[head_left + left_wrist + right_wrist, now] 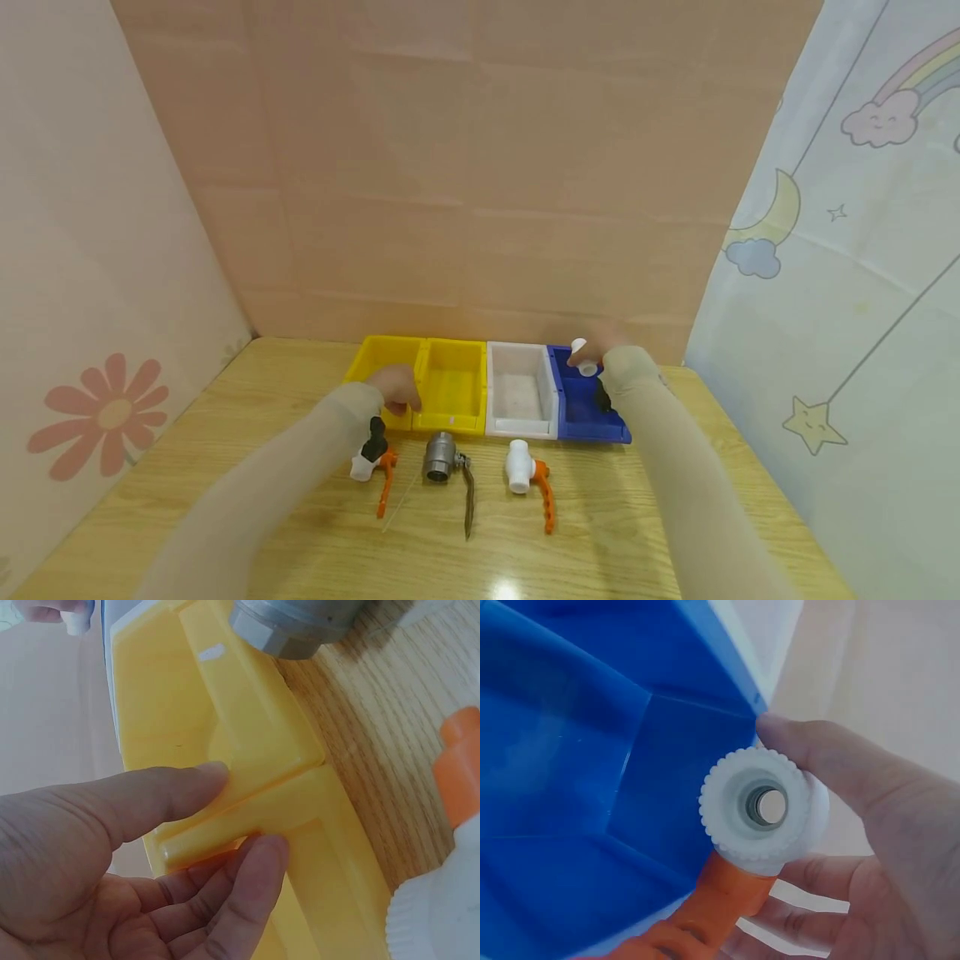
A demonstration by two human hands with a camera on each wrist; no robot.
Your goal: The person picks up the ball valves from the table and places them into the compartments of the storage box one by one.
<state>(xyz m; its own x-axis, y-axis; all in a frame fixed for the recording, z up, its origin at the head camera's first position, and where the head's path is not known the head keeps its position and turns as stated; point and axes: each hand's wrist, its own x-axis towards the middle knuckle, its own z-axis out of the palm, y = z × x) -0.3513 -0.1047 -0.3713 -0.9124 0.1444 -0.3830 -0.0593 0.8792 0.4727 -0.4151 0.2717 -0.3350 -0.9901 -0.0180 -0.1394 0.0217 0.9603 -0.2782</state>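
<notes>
My left hand is at the two yellow bins. In the left wrist view, the thumb and fingers of the left hand pinch the adjoining rims of the yellow bins, one side each. Over the back part of the blue bin, my right hand holds a white valve. The right wrist view shows the white valve end-on, its orange handle pointing down-left, with the right hand around its side and the blue bin beyond.
A white bin stands between the yellow and blue ones. In front of the row lie a white valve with an orange handle, a metal valve and another white valve by the left wrist. A thin stick lies between the left two.
</notes>
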